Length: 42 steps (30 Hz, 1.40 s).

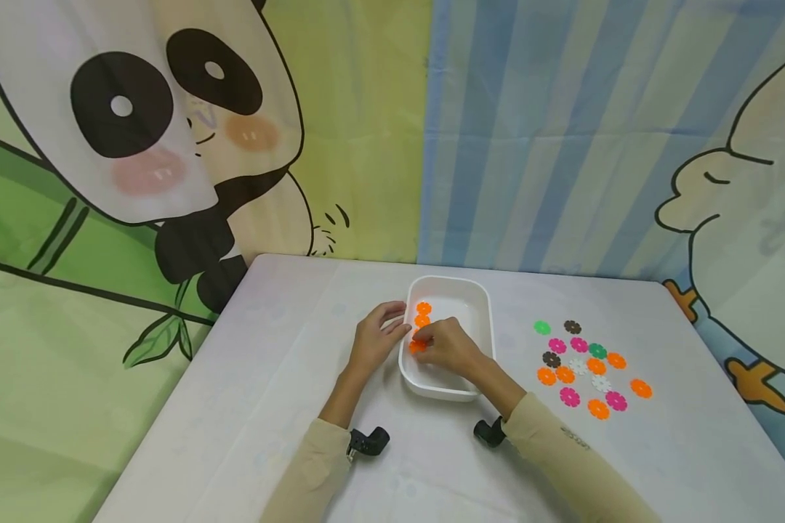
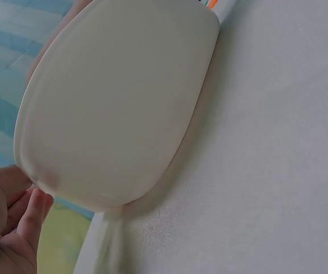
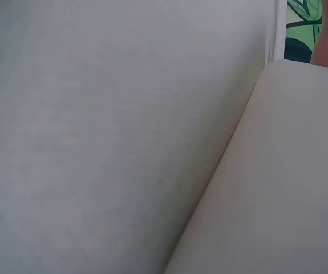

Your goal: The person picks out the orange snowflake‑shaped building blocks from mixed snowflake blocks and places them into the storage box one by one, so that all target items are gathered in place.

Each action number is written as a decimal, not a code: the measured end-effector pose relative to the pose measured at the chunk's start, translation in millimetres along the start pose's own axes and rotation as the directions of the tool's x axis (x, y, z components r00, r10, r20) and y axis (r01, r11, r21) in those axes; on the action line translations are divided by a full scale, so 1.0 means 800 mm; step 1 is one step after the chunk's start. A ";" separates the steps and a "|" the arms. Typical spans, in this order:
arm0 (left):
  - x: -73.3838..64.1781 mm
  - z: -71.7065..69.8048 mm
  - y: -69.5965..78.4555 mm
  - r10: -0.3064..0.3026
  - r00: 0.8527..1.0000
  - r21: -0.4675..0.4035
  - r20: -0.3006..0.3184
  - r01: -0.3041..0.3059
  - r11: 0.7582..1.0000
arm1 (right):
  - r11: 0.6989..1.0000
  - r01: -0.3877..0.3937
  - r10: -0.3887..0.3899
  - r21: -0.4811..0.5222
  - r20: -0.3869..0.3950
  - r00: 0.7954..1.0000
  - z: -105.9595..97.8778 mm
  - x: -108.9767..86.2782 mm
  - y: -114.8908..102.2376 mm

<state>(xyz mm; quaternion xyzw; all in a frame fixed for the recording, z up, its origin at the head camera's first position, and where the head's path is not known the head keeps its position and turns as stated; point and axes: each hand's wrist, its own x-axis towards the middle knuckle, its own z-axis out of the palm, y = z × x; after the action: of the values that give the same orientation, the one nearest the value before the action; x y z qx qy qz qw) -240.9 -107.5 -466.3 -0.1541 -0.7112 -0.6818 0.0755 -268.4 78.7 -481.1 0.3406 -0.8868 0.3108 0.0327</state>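
Observation:
A white tray (image 1: 445,393) stands on the table, with a column of several orange flower-shaped discs (image 1: 424,308) along its left side. My left hand (image 1: 374,338) is at the tray's left edge, its fingers loosely bent and fingertips at the rim. In the left wrist view, the thumb and fingers of this hand (image 2: 12,214) meet the tray's rim near one corner. My right hand (image 1: 450,346) reaches over the right wall into the tray, fingers curled down, and pinches an orange disc in the lower part of the column. The fingers partly cover that disc.
Right of the tray lie loose flower-shaped discs: several orange discs (image 1: 641,388), several pink discs (image 1: 570,396), two white ones (image 1: 601,383), two brown ones (image 1: 572,327) and two green ones (image 1: 542,327). A printed curtain (image 1: 366,131) hangs behind the table (image 1: 268,349).

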 end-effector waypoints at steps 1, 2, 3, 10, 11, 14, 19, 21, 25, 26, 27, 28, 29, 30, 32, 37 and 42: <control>0.000 0.000 0.000 0.000 1.000 0.000 -0.001 0.000 1.000 | 1.000 0.000 0.000 -0.014 0.005 1.000 0.000 0.000 -0.001; 0.000 0.000 0.000 0.001 1.000 0.003 -0.002 -0.001 1.000 | 1.000 -0.006 0.006 -0.028 0.010 1.000 0.000 0.001 -0.001; 0.001 0.000 0.000 0.000 1.000 0.005 -0.002 0.000 1.000 | 0.999 -0.014 0.014 -0.037 0.014 1.000 0.000 0.001 -0.001; -0.001 -0.003 0.004 -0.003 1.000 0.029 0.025 0.002 1.000 | 0.992 -0.054 0.060 -0.116 0.047 0.997 0.002 0.000 -0.005; -0.001 -0.003 0.004 -0.003 1.000 0.031 0.028 0.002 1.000 | 0.990 -0.057 0.064 -0.129 0.050 0.997 0.002 0.000 -0.006; -0.001 -0.003 0.004 -0.002 1.000 0.045 0.030 0.000 0.999 | 0.985 -0.063 0.073 -0.159 0.055 0.996 0.002 0.000 -0.007; -0.002 -0.002 0.003 -0.003 1.000 0.051 0.021 0.002 0.999 | 0.985 -0.081 0.088 -0.149 0.043 0.995 0.002 -0.001 -0.005; -0.002 -0.002 0.002 0.001 1.000 0.037 0.020 -0.002 0.999 | 0.988 -0.086 0.090 -0.131 0.025 0.996 0.002 -0.001 -0.004; -0.001 -0.002 0.001 0.007 1.000 0.011 0.017 -0.008 1.000 | 0.994 -0.077 0.077 -0.082 -0.010 0.997 0.002 -0.002 -0.001; -0.001 -0.002 0.001 0.006 1.000 0.008 0.016 -0.007 1.000 | 0.994 -0.075 0.075 -0.077 -0.014 0.997 0.002 -0.003 -0.001; -0.001 -0.001 0.001 0.005 1.000 0.009 0.009 -0.005 1.000 | 0.995 -0.073 0.072 -0.070 -0.016 0.997 0.001 -0.003 0.000; -0.001 -0.001 0.001 0.003 1.000 0.009 0.009 -0.004 1.000 | 0.995 -0.072 0.071 -0.065 -0.016 0.997 0.001 -0.003 0.000; 0.000 -0.001 0.001 0.001 1.000 0.010 0.009 -0.001 1.000 | 0.995 -0.072 0.072 -0.062 -0.015 0.997 0.000 -0.003 0.001; 0.000 -0.001 0.001 -0.001 1.000 0.010 0.008 0.001 1.000 | 0.996 -0.074 0.073 -0.057 -0.013 0.997 0.000 -0.003 0.001; 0.000 -0.001 0.001 -0.003 1.000 0.013 0.010 0.003 1.000 | 0.996 -0.078 0.077 -0.048 -0.010 0.997 -0.002 -0.003 0.001; 0.000 -0.002 0.003 0.000 1.000 0.028 0.016 0.000 1.000 | 0.996 -0.090 0.090 0.000 -0.025 0.996 -0.004 -0.002 0.001; -0.001 -0.001 0.002 0.004 1.000 0.013 0.021 -0.004 1.000 | 0.990 -0.105 0.110 0.094 -0.053 0.992 -0.013 -0.004 0.001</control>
<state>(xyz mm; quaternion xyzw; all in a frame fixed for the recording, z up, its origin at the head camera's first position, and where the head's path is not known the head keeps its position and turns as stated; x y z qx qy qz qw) -239.7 -108.7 -465.2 -0.1623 -0.7162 -0.6751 0.0703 -268.4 86.9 -474.0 0.2841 -0.8874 0.3621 0.0262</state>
